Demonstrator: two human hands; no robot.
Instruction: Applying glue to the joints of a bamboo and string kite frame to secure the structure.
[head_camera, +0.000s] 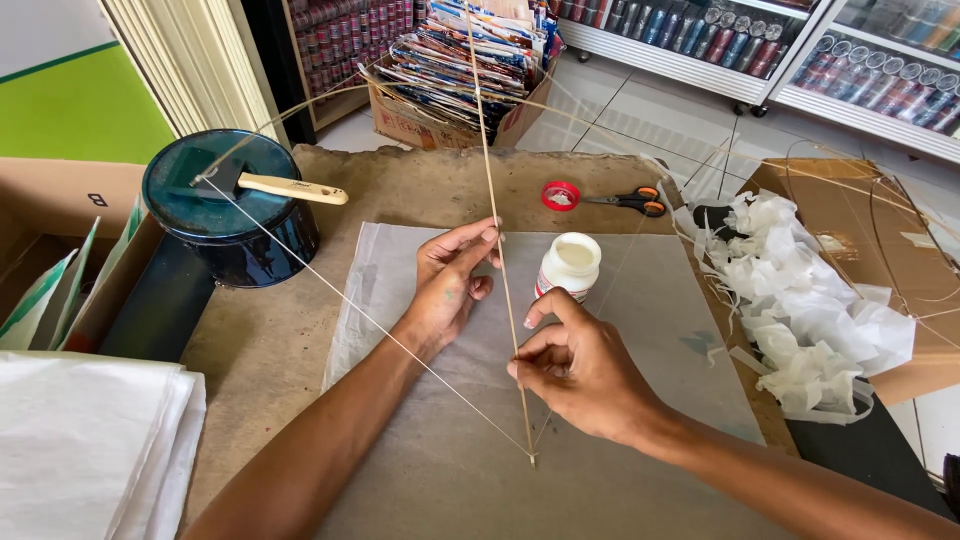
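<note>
The thin paper sheet lay flat on the brown table, and its near part, below both hands, was free for passing. The upright stick divided the working space between the left hand and the right hand. A taut string crossed the left side diagonally, barring a low reach there. The white glue bottle stood just behind the right hand. The dark round tin blocked the far left corner, and crumpled white paper crowded the right edge, perhaps hiding more strings.
</note>
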